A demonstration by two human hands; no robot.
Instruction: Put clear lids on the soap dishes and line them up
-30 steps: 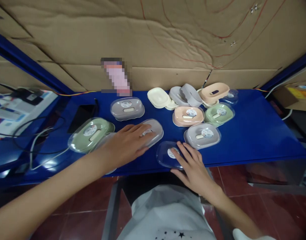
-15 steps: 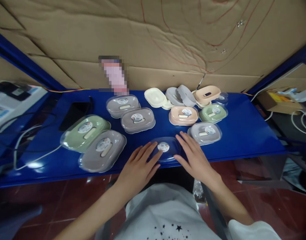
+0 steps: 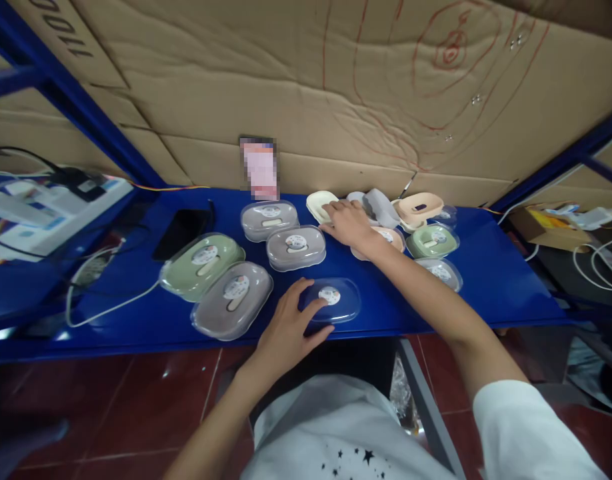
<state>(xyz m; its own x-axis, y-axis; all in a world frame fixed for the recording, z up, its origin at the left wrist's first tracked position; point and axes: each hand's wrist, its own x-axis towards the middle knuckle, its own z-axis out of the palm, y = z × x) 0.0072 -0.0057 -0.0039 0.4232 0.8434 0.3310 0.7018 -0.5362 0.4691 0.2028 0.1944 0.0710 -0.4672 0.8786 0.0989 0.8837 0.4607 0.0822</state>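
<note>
My left hand [image 3: 291,327] rests on the near edge of a clear plastic lid [image 3: 339,300] with a round sticker, lying on the blue table [image 3: 496,280]. My right hand [image 3: 349,223] reaches to the back, fingers spread over a cream soap dish [image 3: 319,202] and touching it. Next to that hand lie a peach boxed dish [image 3: 389,237] and a grey open dish [image 3: 381,203]. Two grey boxed dishes [image 3: 296,247] [image 3: 269,219] sit left of my right hand.
A green boxed dish [image 3: 201,263] and a grey one [image 3: 232,299] lie at the left. At the right are a peach tray [image 3: 419,205], a green boxed dish [image 3: 433,240] and a grey one [image 3: 443,272]. A black phone [image 3: 181,232] and cables [image 3: 93,280] lie far left. Cardboard wall behind.
My right hand left the clear lid and reached back to the cream dish. My left hand moved onto the lid. The camera view tilted upward.
</note>
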